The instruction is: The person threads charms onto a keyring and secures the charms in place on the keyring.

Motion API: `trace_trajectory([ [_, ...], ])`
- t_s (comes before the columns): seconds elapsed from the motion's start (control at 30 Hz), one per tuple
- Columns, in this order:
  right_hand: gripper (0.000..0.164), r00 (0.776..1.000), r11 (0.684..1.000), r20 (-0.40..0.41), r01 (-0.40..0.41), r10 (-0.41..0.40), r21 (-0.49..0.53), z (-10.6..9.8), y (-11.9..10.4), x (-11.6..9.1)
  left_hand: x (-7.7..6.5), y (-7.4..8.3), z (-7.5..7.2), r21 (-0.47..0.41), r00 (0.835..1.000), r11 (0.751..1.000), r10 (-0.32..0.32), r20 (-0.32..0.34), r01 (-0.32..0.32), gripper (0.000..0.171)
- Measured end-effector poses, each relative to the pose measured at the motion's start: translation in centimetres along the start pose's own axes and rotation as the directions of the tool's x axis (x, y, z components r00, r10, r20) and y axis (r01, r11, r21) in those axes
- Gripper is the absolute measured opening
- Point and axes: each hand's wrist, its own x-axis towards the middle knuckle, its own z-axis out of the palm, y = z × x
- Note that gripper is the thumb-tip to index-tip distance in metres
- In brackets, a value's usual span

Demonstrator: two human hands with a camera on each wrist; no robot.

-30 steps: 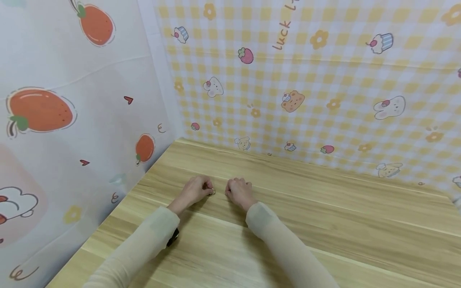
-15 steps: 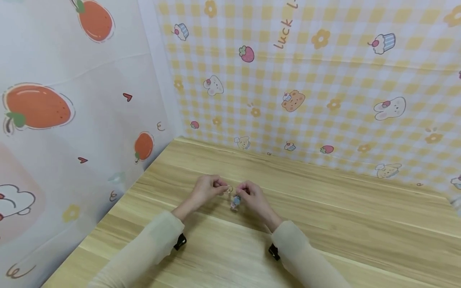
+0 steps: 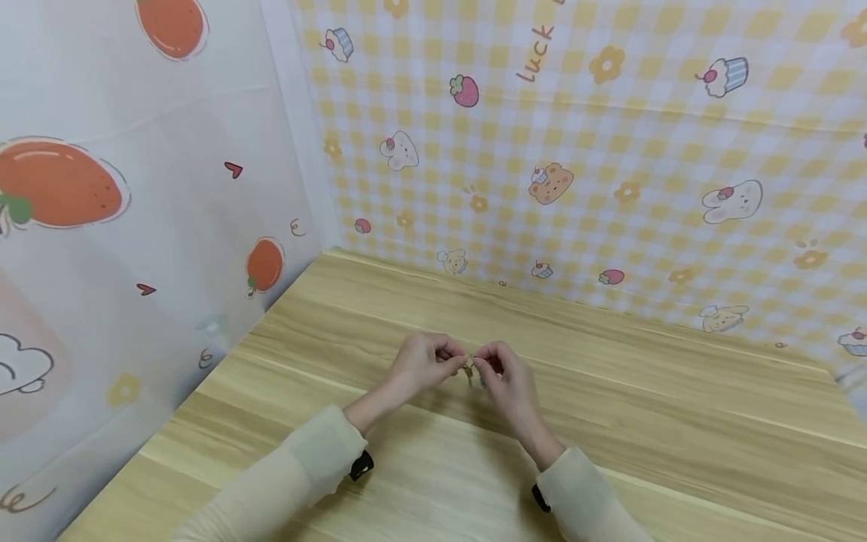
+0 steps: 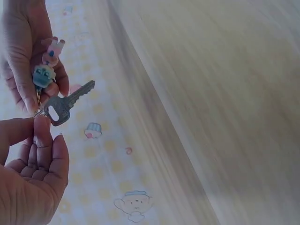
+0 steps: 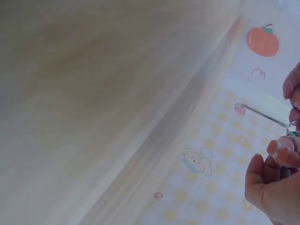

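Note:
In the head view my left hand (image 3: 421, 363) and right hand (image 3: 511, 382) meet fingertip to fingertip above the wooden table. A silver key (image 4: 62, 108) with a toothed blade juts out between them in the left wrist view. The left thumb and forefinger pinch its small metal ring (image 4: 41, 111). Just above, the right fingers pinch the gold-coloured clasp of a keychain charm (image 4: 43, 76), a blue cupcake-like piece with a pink-and-white figure. Fingertips partly cover the ring and clasp, so I cannot tell whether they are linked. The right wrist view shows the key edge-on.
The wood-grain table (image 3: 677, 421) stretches to the right and toward the front. A yellow checked cloth (image 3: 609, 150) hangs behind it, and a white cloth with orange fruit prints (image 3: 176, 165) on the left. Dark wrist-worn devices (image 3: 362, 465) sit under the sleeves.
Both hands have lifted from the table and shifted right, bringing their fingertips together. The charm came into view at the right hand, then became mostly covered by it in the head view.

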Motion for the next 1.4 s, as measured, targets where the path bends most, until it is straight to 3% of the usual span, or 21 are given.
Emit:
trace_trajectory([
  [0.23, 0.006, 0.979, 0.979, -0.070, 0.182, -0.189, -0.092, -0.6, 0.3, -0.5, -0.1, 0.6, 0.5, 0.079, 0.997, 0.994, 0.078, -0.012, -0.077, 0.005],
  [0.43, 0.010, 0.972, 0.966, -0.067, 0.216, -0.227, -0.140, -0.9, 0.3, -0.6, -0.1, 0.8, 0.7, 0.119, 0.994, 0.987, 0.110, 0.004, -0.110, 0.004],
  [0.57, 0.012, 0.958, 0.942, -0.055, 0.265, -0.281, -0.208, -1.1, 0.4, -0.6, -0.1, 0.8, 0.9, 0.152, 0.992, 0.980, 0.128, 0.003, -0.127, 0.004],
  [0.73, 0.014, 0.957, 0.925, 0.018, 0.284, -0.289, -0.252, -1.6, 0.3, -0.4, -0.3, 0.8, 1.2, 0.186, 0.986, 0.969, 0.164, -0.001, -0.161, 0.003],
  [0.9, 0.013, 0.977, 0.955, 0.131, 0.192, -0.166, -0.227, -2.2, -0.1, -0.1, -0.5, 0.6, 1.6, 0.215, 0.982, 0.959, 0.189, -0.005, -0.183, 0.005],
  [1.07, 0.010, 0.971, 0.981, 0.232, 0.093, -0.052, -0.169, -2.7, -0.1, 0.2, -0.6, 0.4, 1.9, 0.232, 0.979, 0.953, 0.202, -0.006, -0.195, 0.005],
  [1.2, 0.005, 0.947, 0.995, 0.308, -0.072, 0.091, -0.074, -3.2, 0.0, 0.4, -0.7, 0.3, 2.1, 0.239, 0.975, 0.947, 0.224, -0.007, -0.216, 0.004],
  [1.4, 0.015, 0.894, 0.951, 0.347, -0.309, 0.282, 0.022, -3.6, -0.1, 0.4, -0.7, 0.4, 2.3, 0.233, 0.971, 0.947, 0.235, -0.030, -0.222, 0.004],
])
